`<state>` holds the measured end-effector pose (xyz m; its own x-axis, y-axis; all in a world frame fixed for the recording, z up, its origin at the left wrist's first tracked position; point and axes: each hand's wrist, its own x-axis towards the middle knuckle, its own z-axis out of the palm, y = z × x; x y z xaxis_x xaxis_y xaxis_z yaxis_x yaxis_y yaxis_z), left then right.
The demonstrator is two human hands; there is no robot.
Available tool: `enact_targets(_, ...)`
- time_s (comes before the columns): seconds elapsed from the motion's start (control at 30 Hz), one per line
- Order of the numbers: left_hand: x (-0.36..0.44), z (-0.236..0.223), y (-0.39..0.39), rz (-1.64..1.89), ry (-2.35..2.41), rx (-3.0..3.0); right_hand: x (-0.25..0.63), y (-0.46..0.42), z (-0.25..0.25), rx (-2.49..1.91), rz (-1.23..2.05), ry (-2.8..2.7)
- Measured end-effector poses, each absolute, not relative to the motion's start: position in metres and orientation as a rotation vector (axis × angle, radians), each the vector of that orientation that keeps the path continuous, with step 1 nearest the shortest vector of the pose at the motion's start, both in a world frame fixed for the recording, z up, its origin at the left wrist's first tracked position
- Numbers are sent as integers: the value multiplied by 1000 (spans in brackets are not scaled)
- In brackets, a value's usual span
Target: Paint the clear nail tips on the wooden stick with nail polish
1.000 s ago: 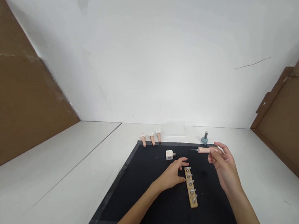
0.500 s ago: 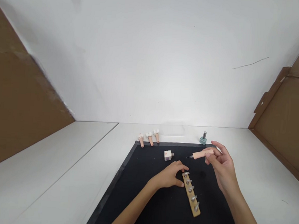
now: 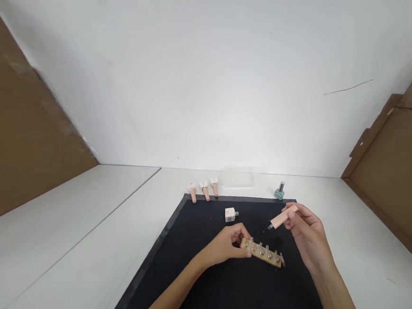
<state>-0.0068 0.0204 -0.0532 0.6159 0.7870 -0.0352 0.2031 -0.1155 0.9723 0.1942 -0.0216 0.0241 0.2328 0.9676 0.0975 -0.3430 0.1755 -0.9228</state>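
Observation:
My left hand pinches the left end of a wooden strip that carries several clear nail tips on metal studs. The strip lies almost crosswise on the black mat. My right hand holds a pink-handled nail polish brush, its dark tip pointing down-left just above the strip's right part. A small white polish bottle lies on its side on the mat beyond my left hand.
An open teal polish bottle stands at the mat's far right corner. Three pink-and-white bottles lie in a row past the mat's far edge. Brown cardboard panels flank the white table on both sides.
My left hand has gripped the strip and swung it from pointing toward me to lying crosswise. My right hand has lowered the brush and tilted its tip down toward the strip.

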Motion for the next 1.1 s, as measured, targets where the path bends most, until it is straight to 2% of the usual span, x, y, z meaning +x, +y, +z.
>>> enact_targets(0.2,-14,-38,12,948,793,1374,184,-19,35,-932,1121,-880)
enact_targets(0.5,-28,-17,1,1197,718,1466,151,-20,78,-930,977,-1405)
enact_targets(1.1,-41,-7,-5,1338,560,1416,136,-15,79,-878,1000,-1543)
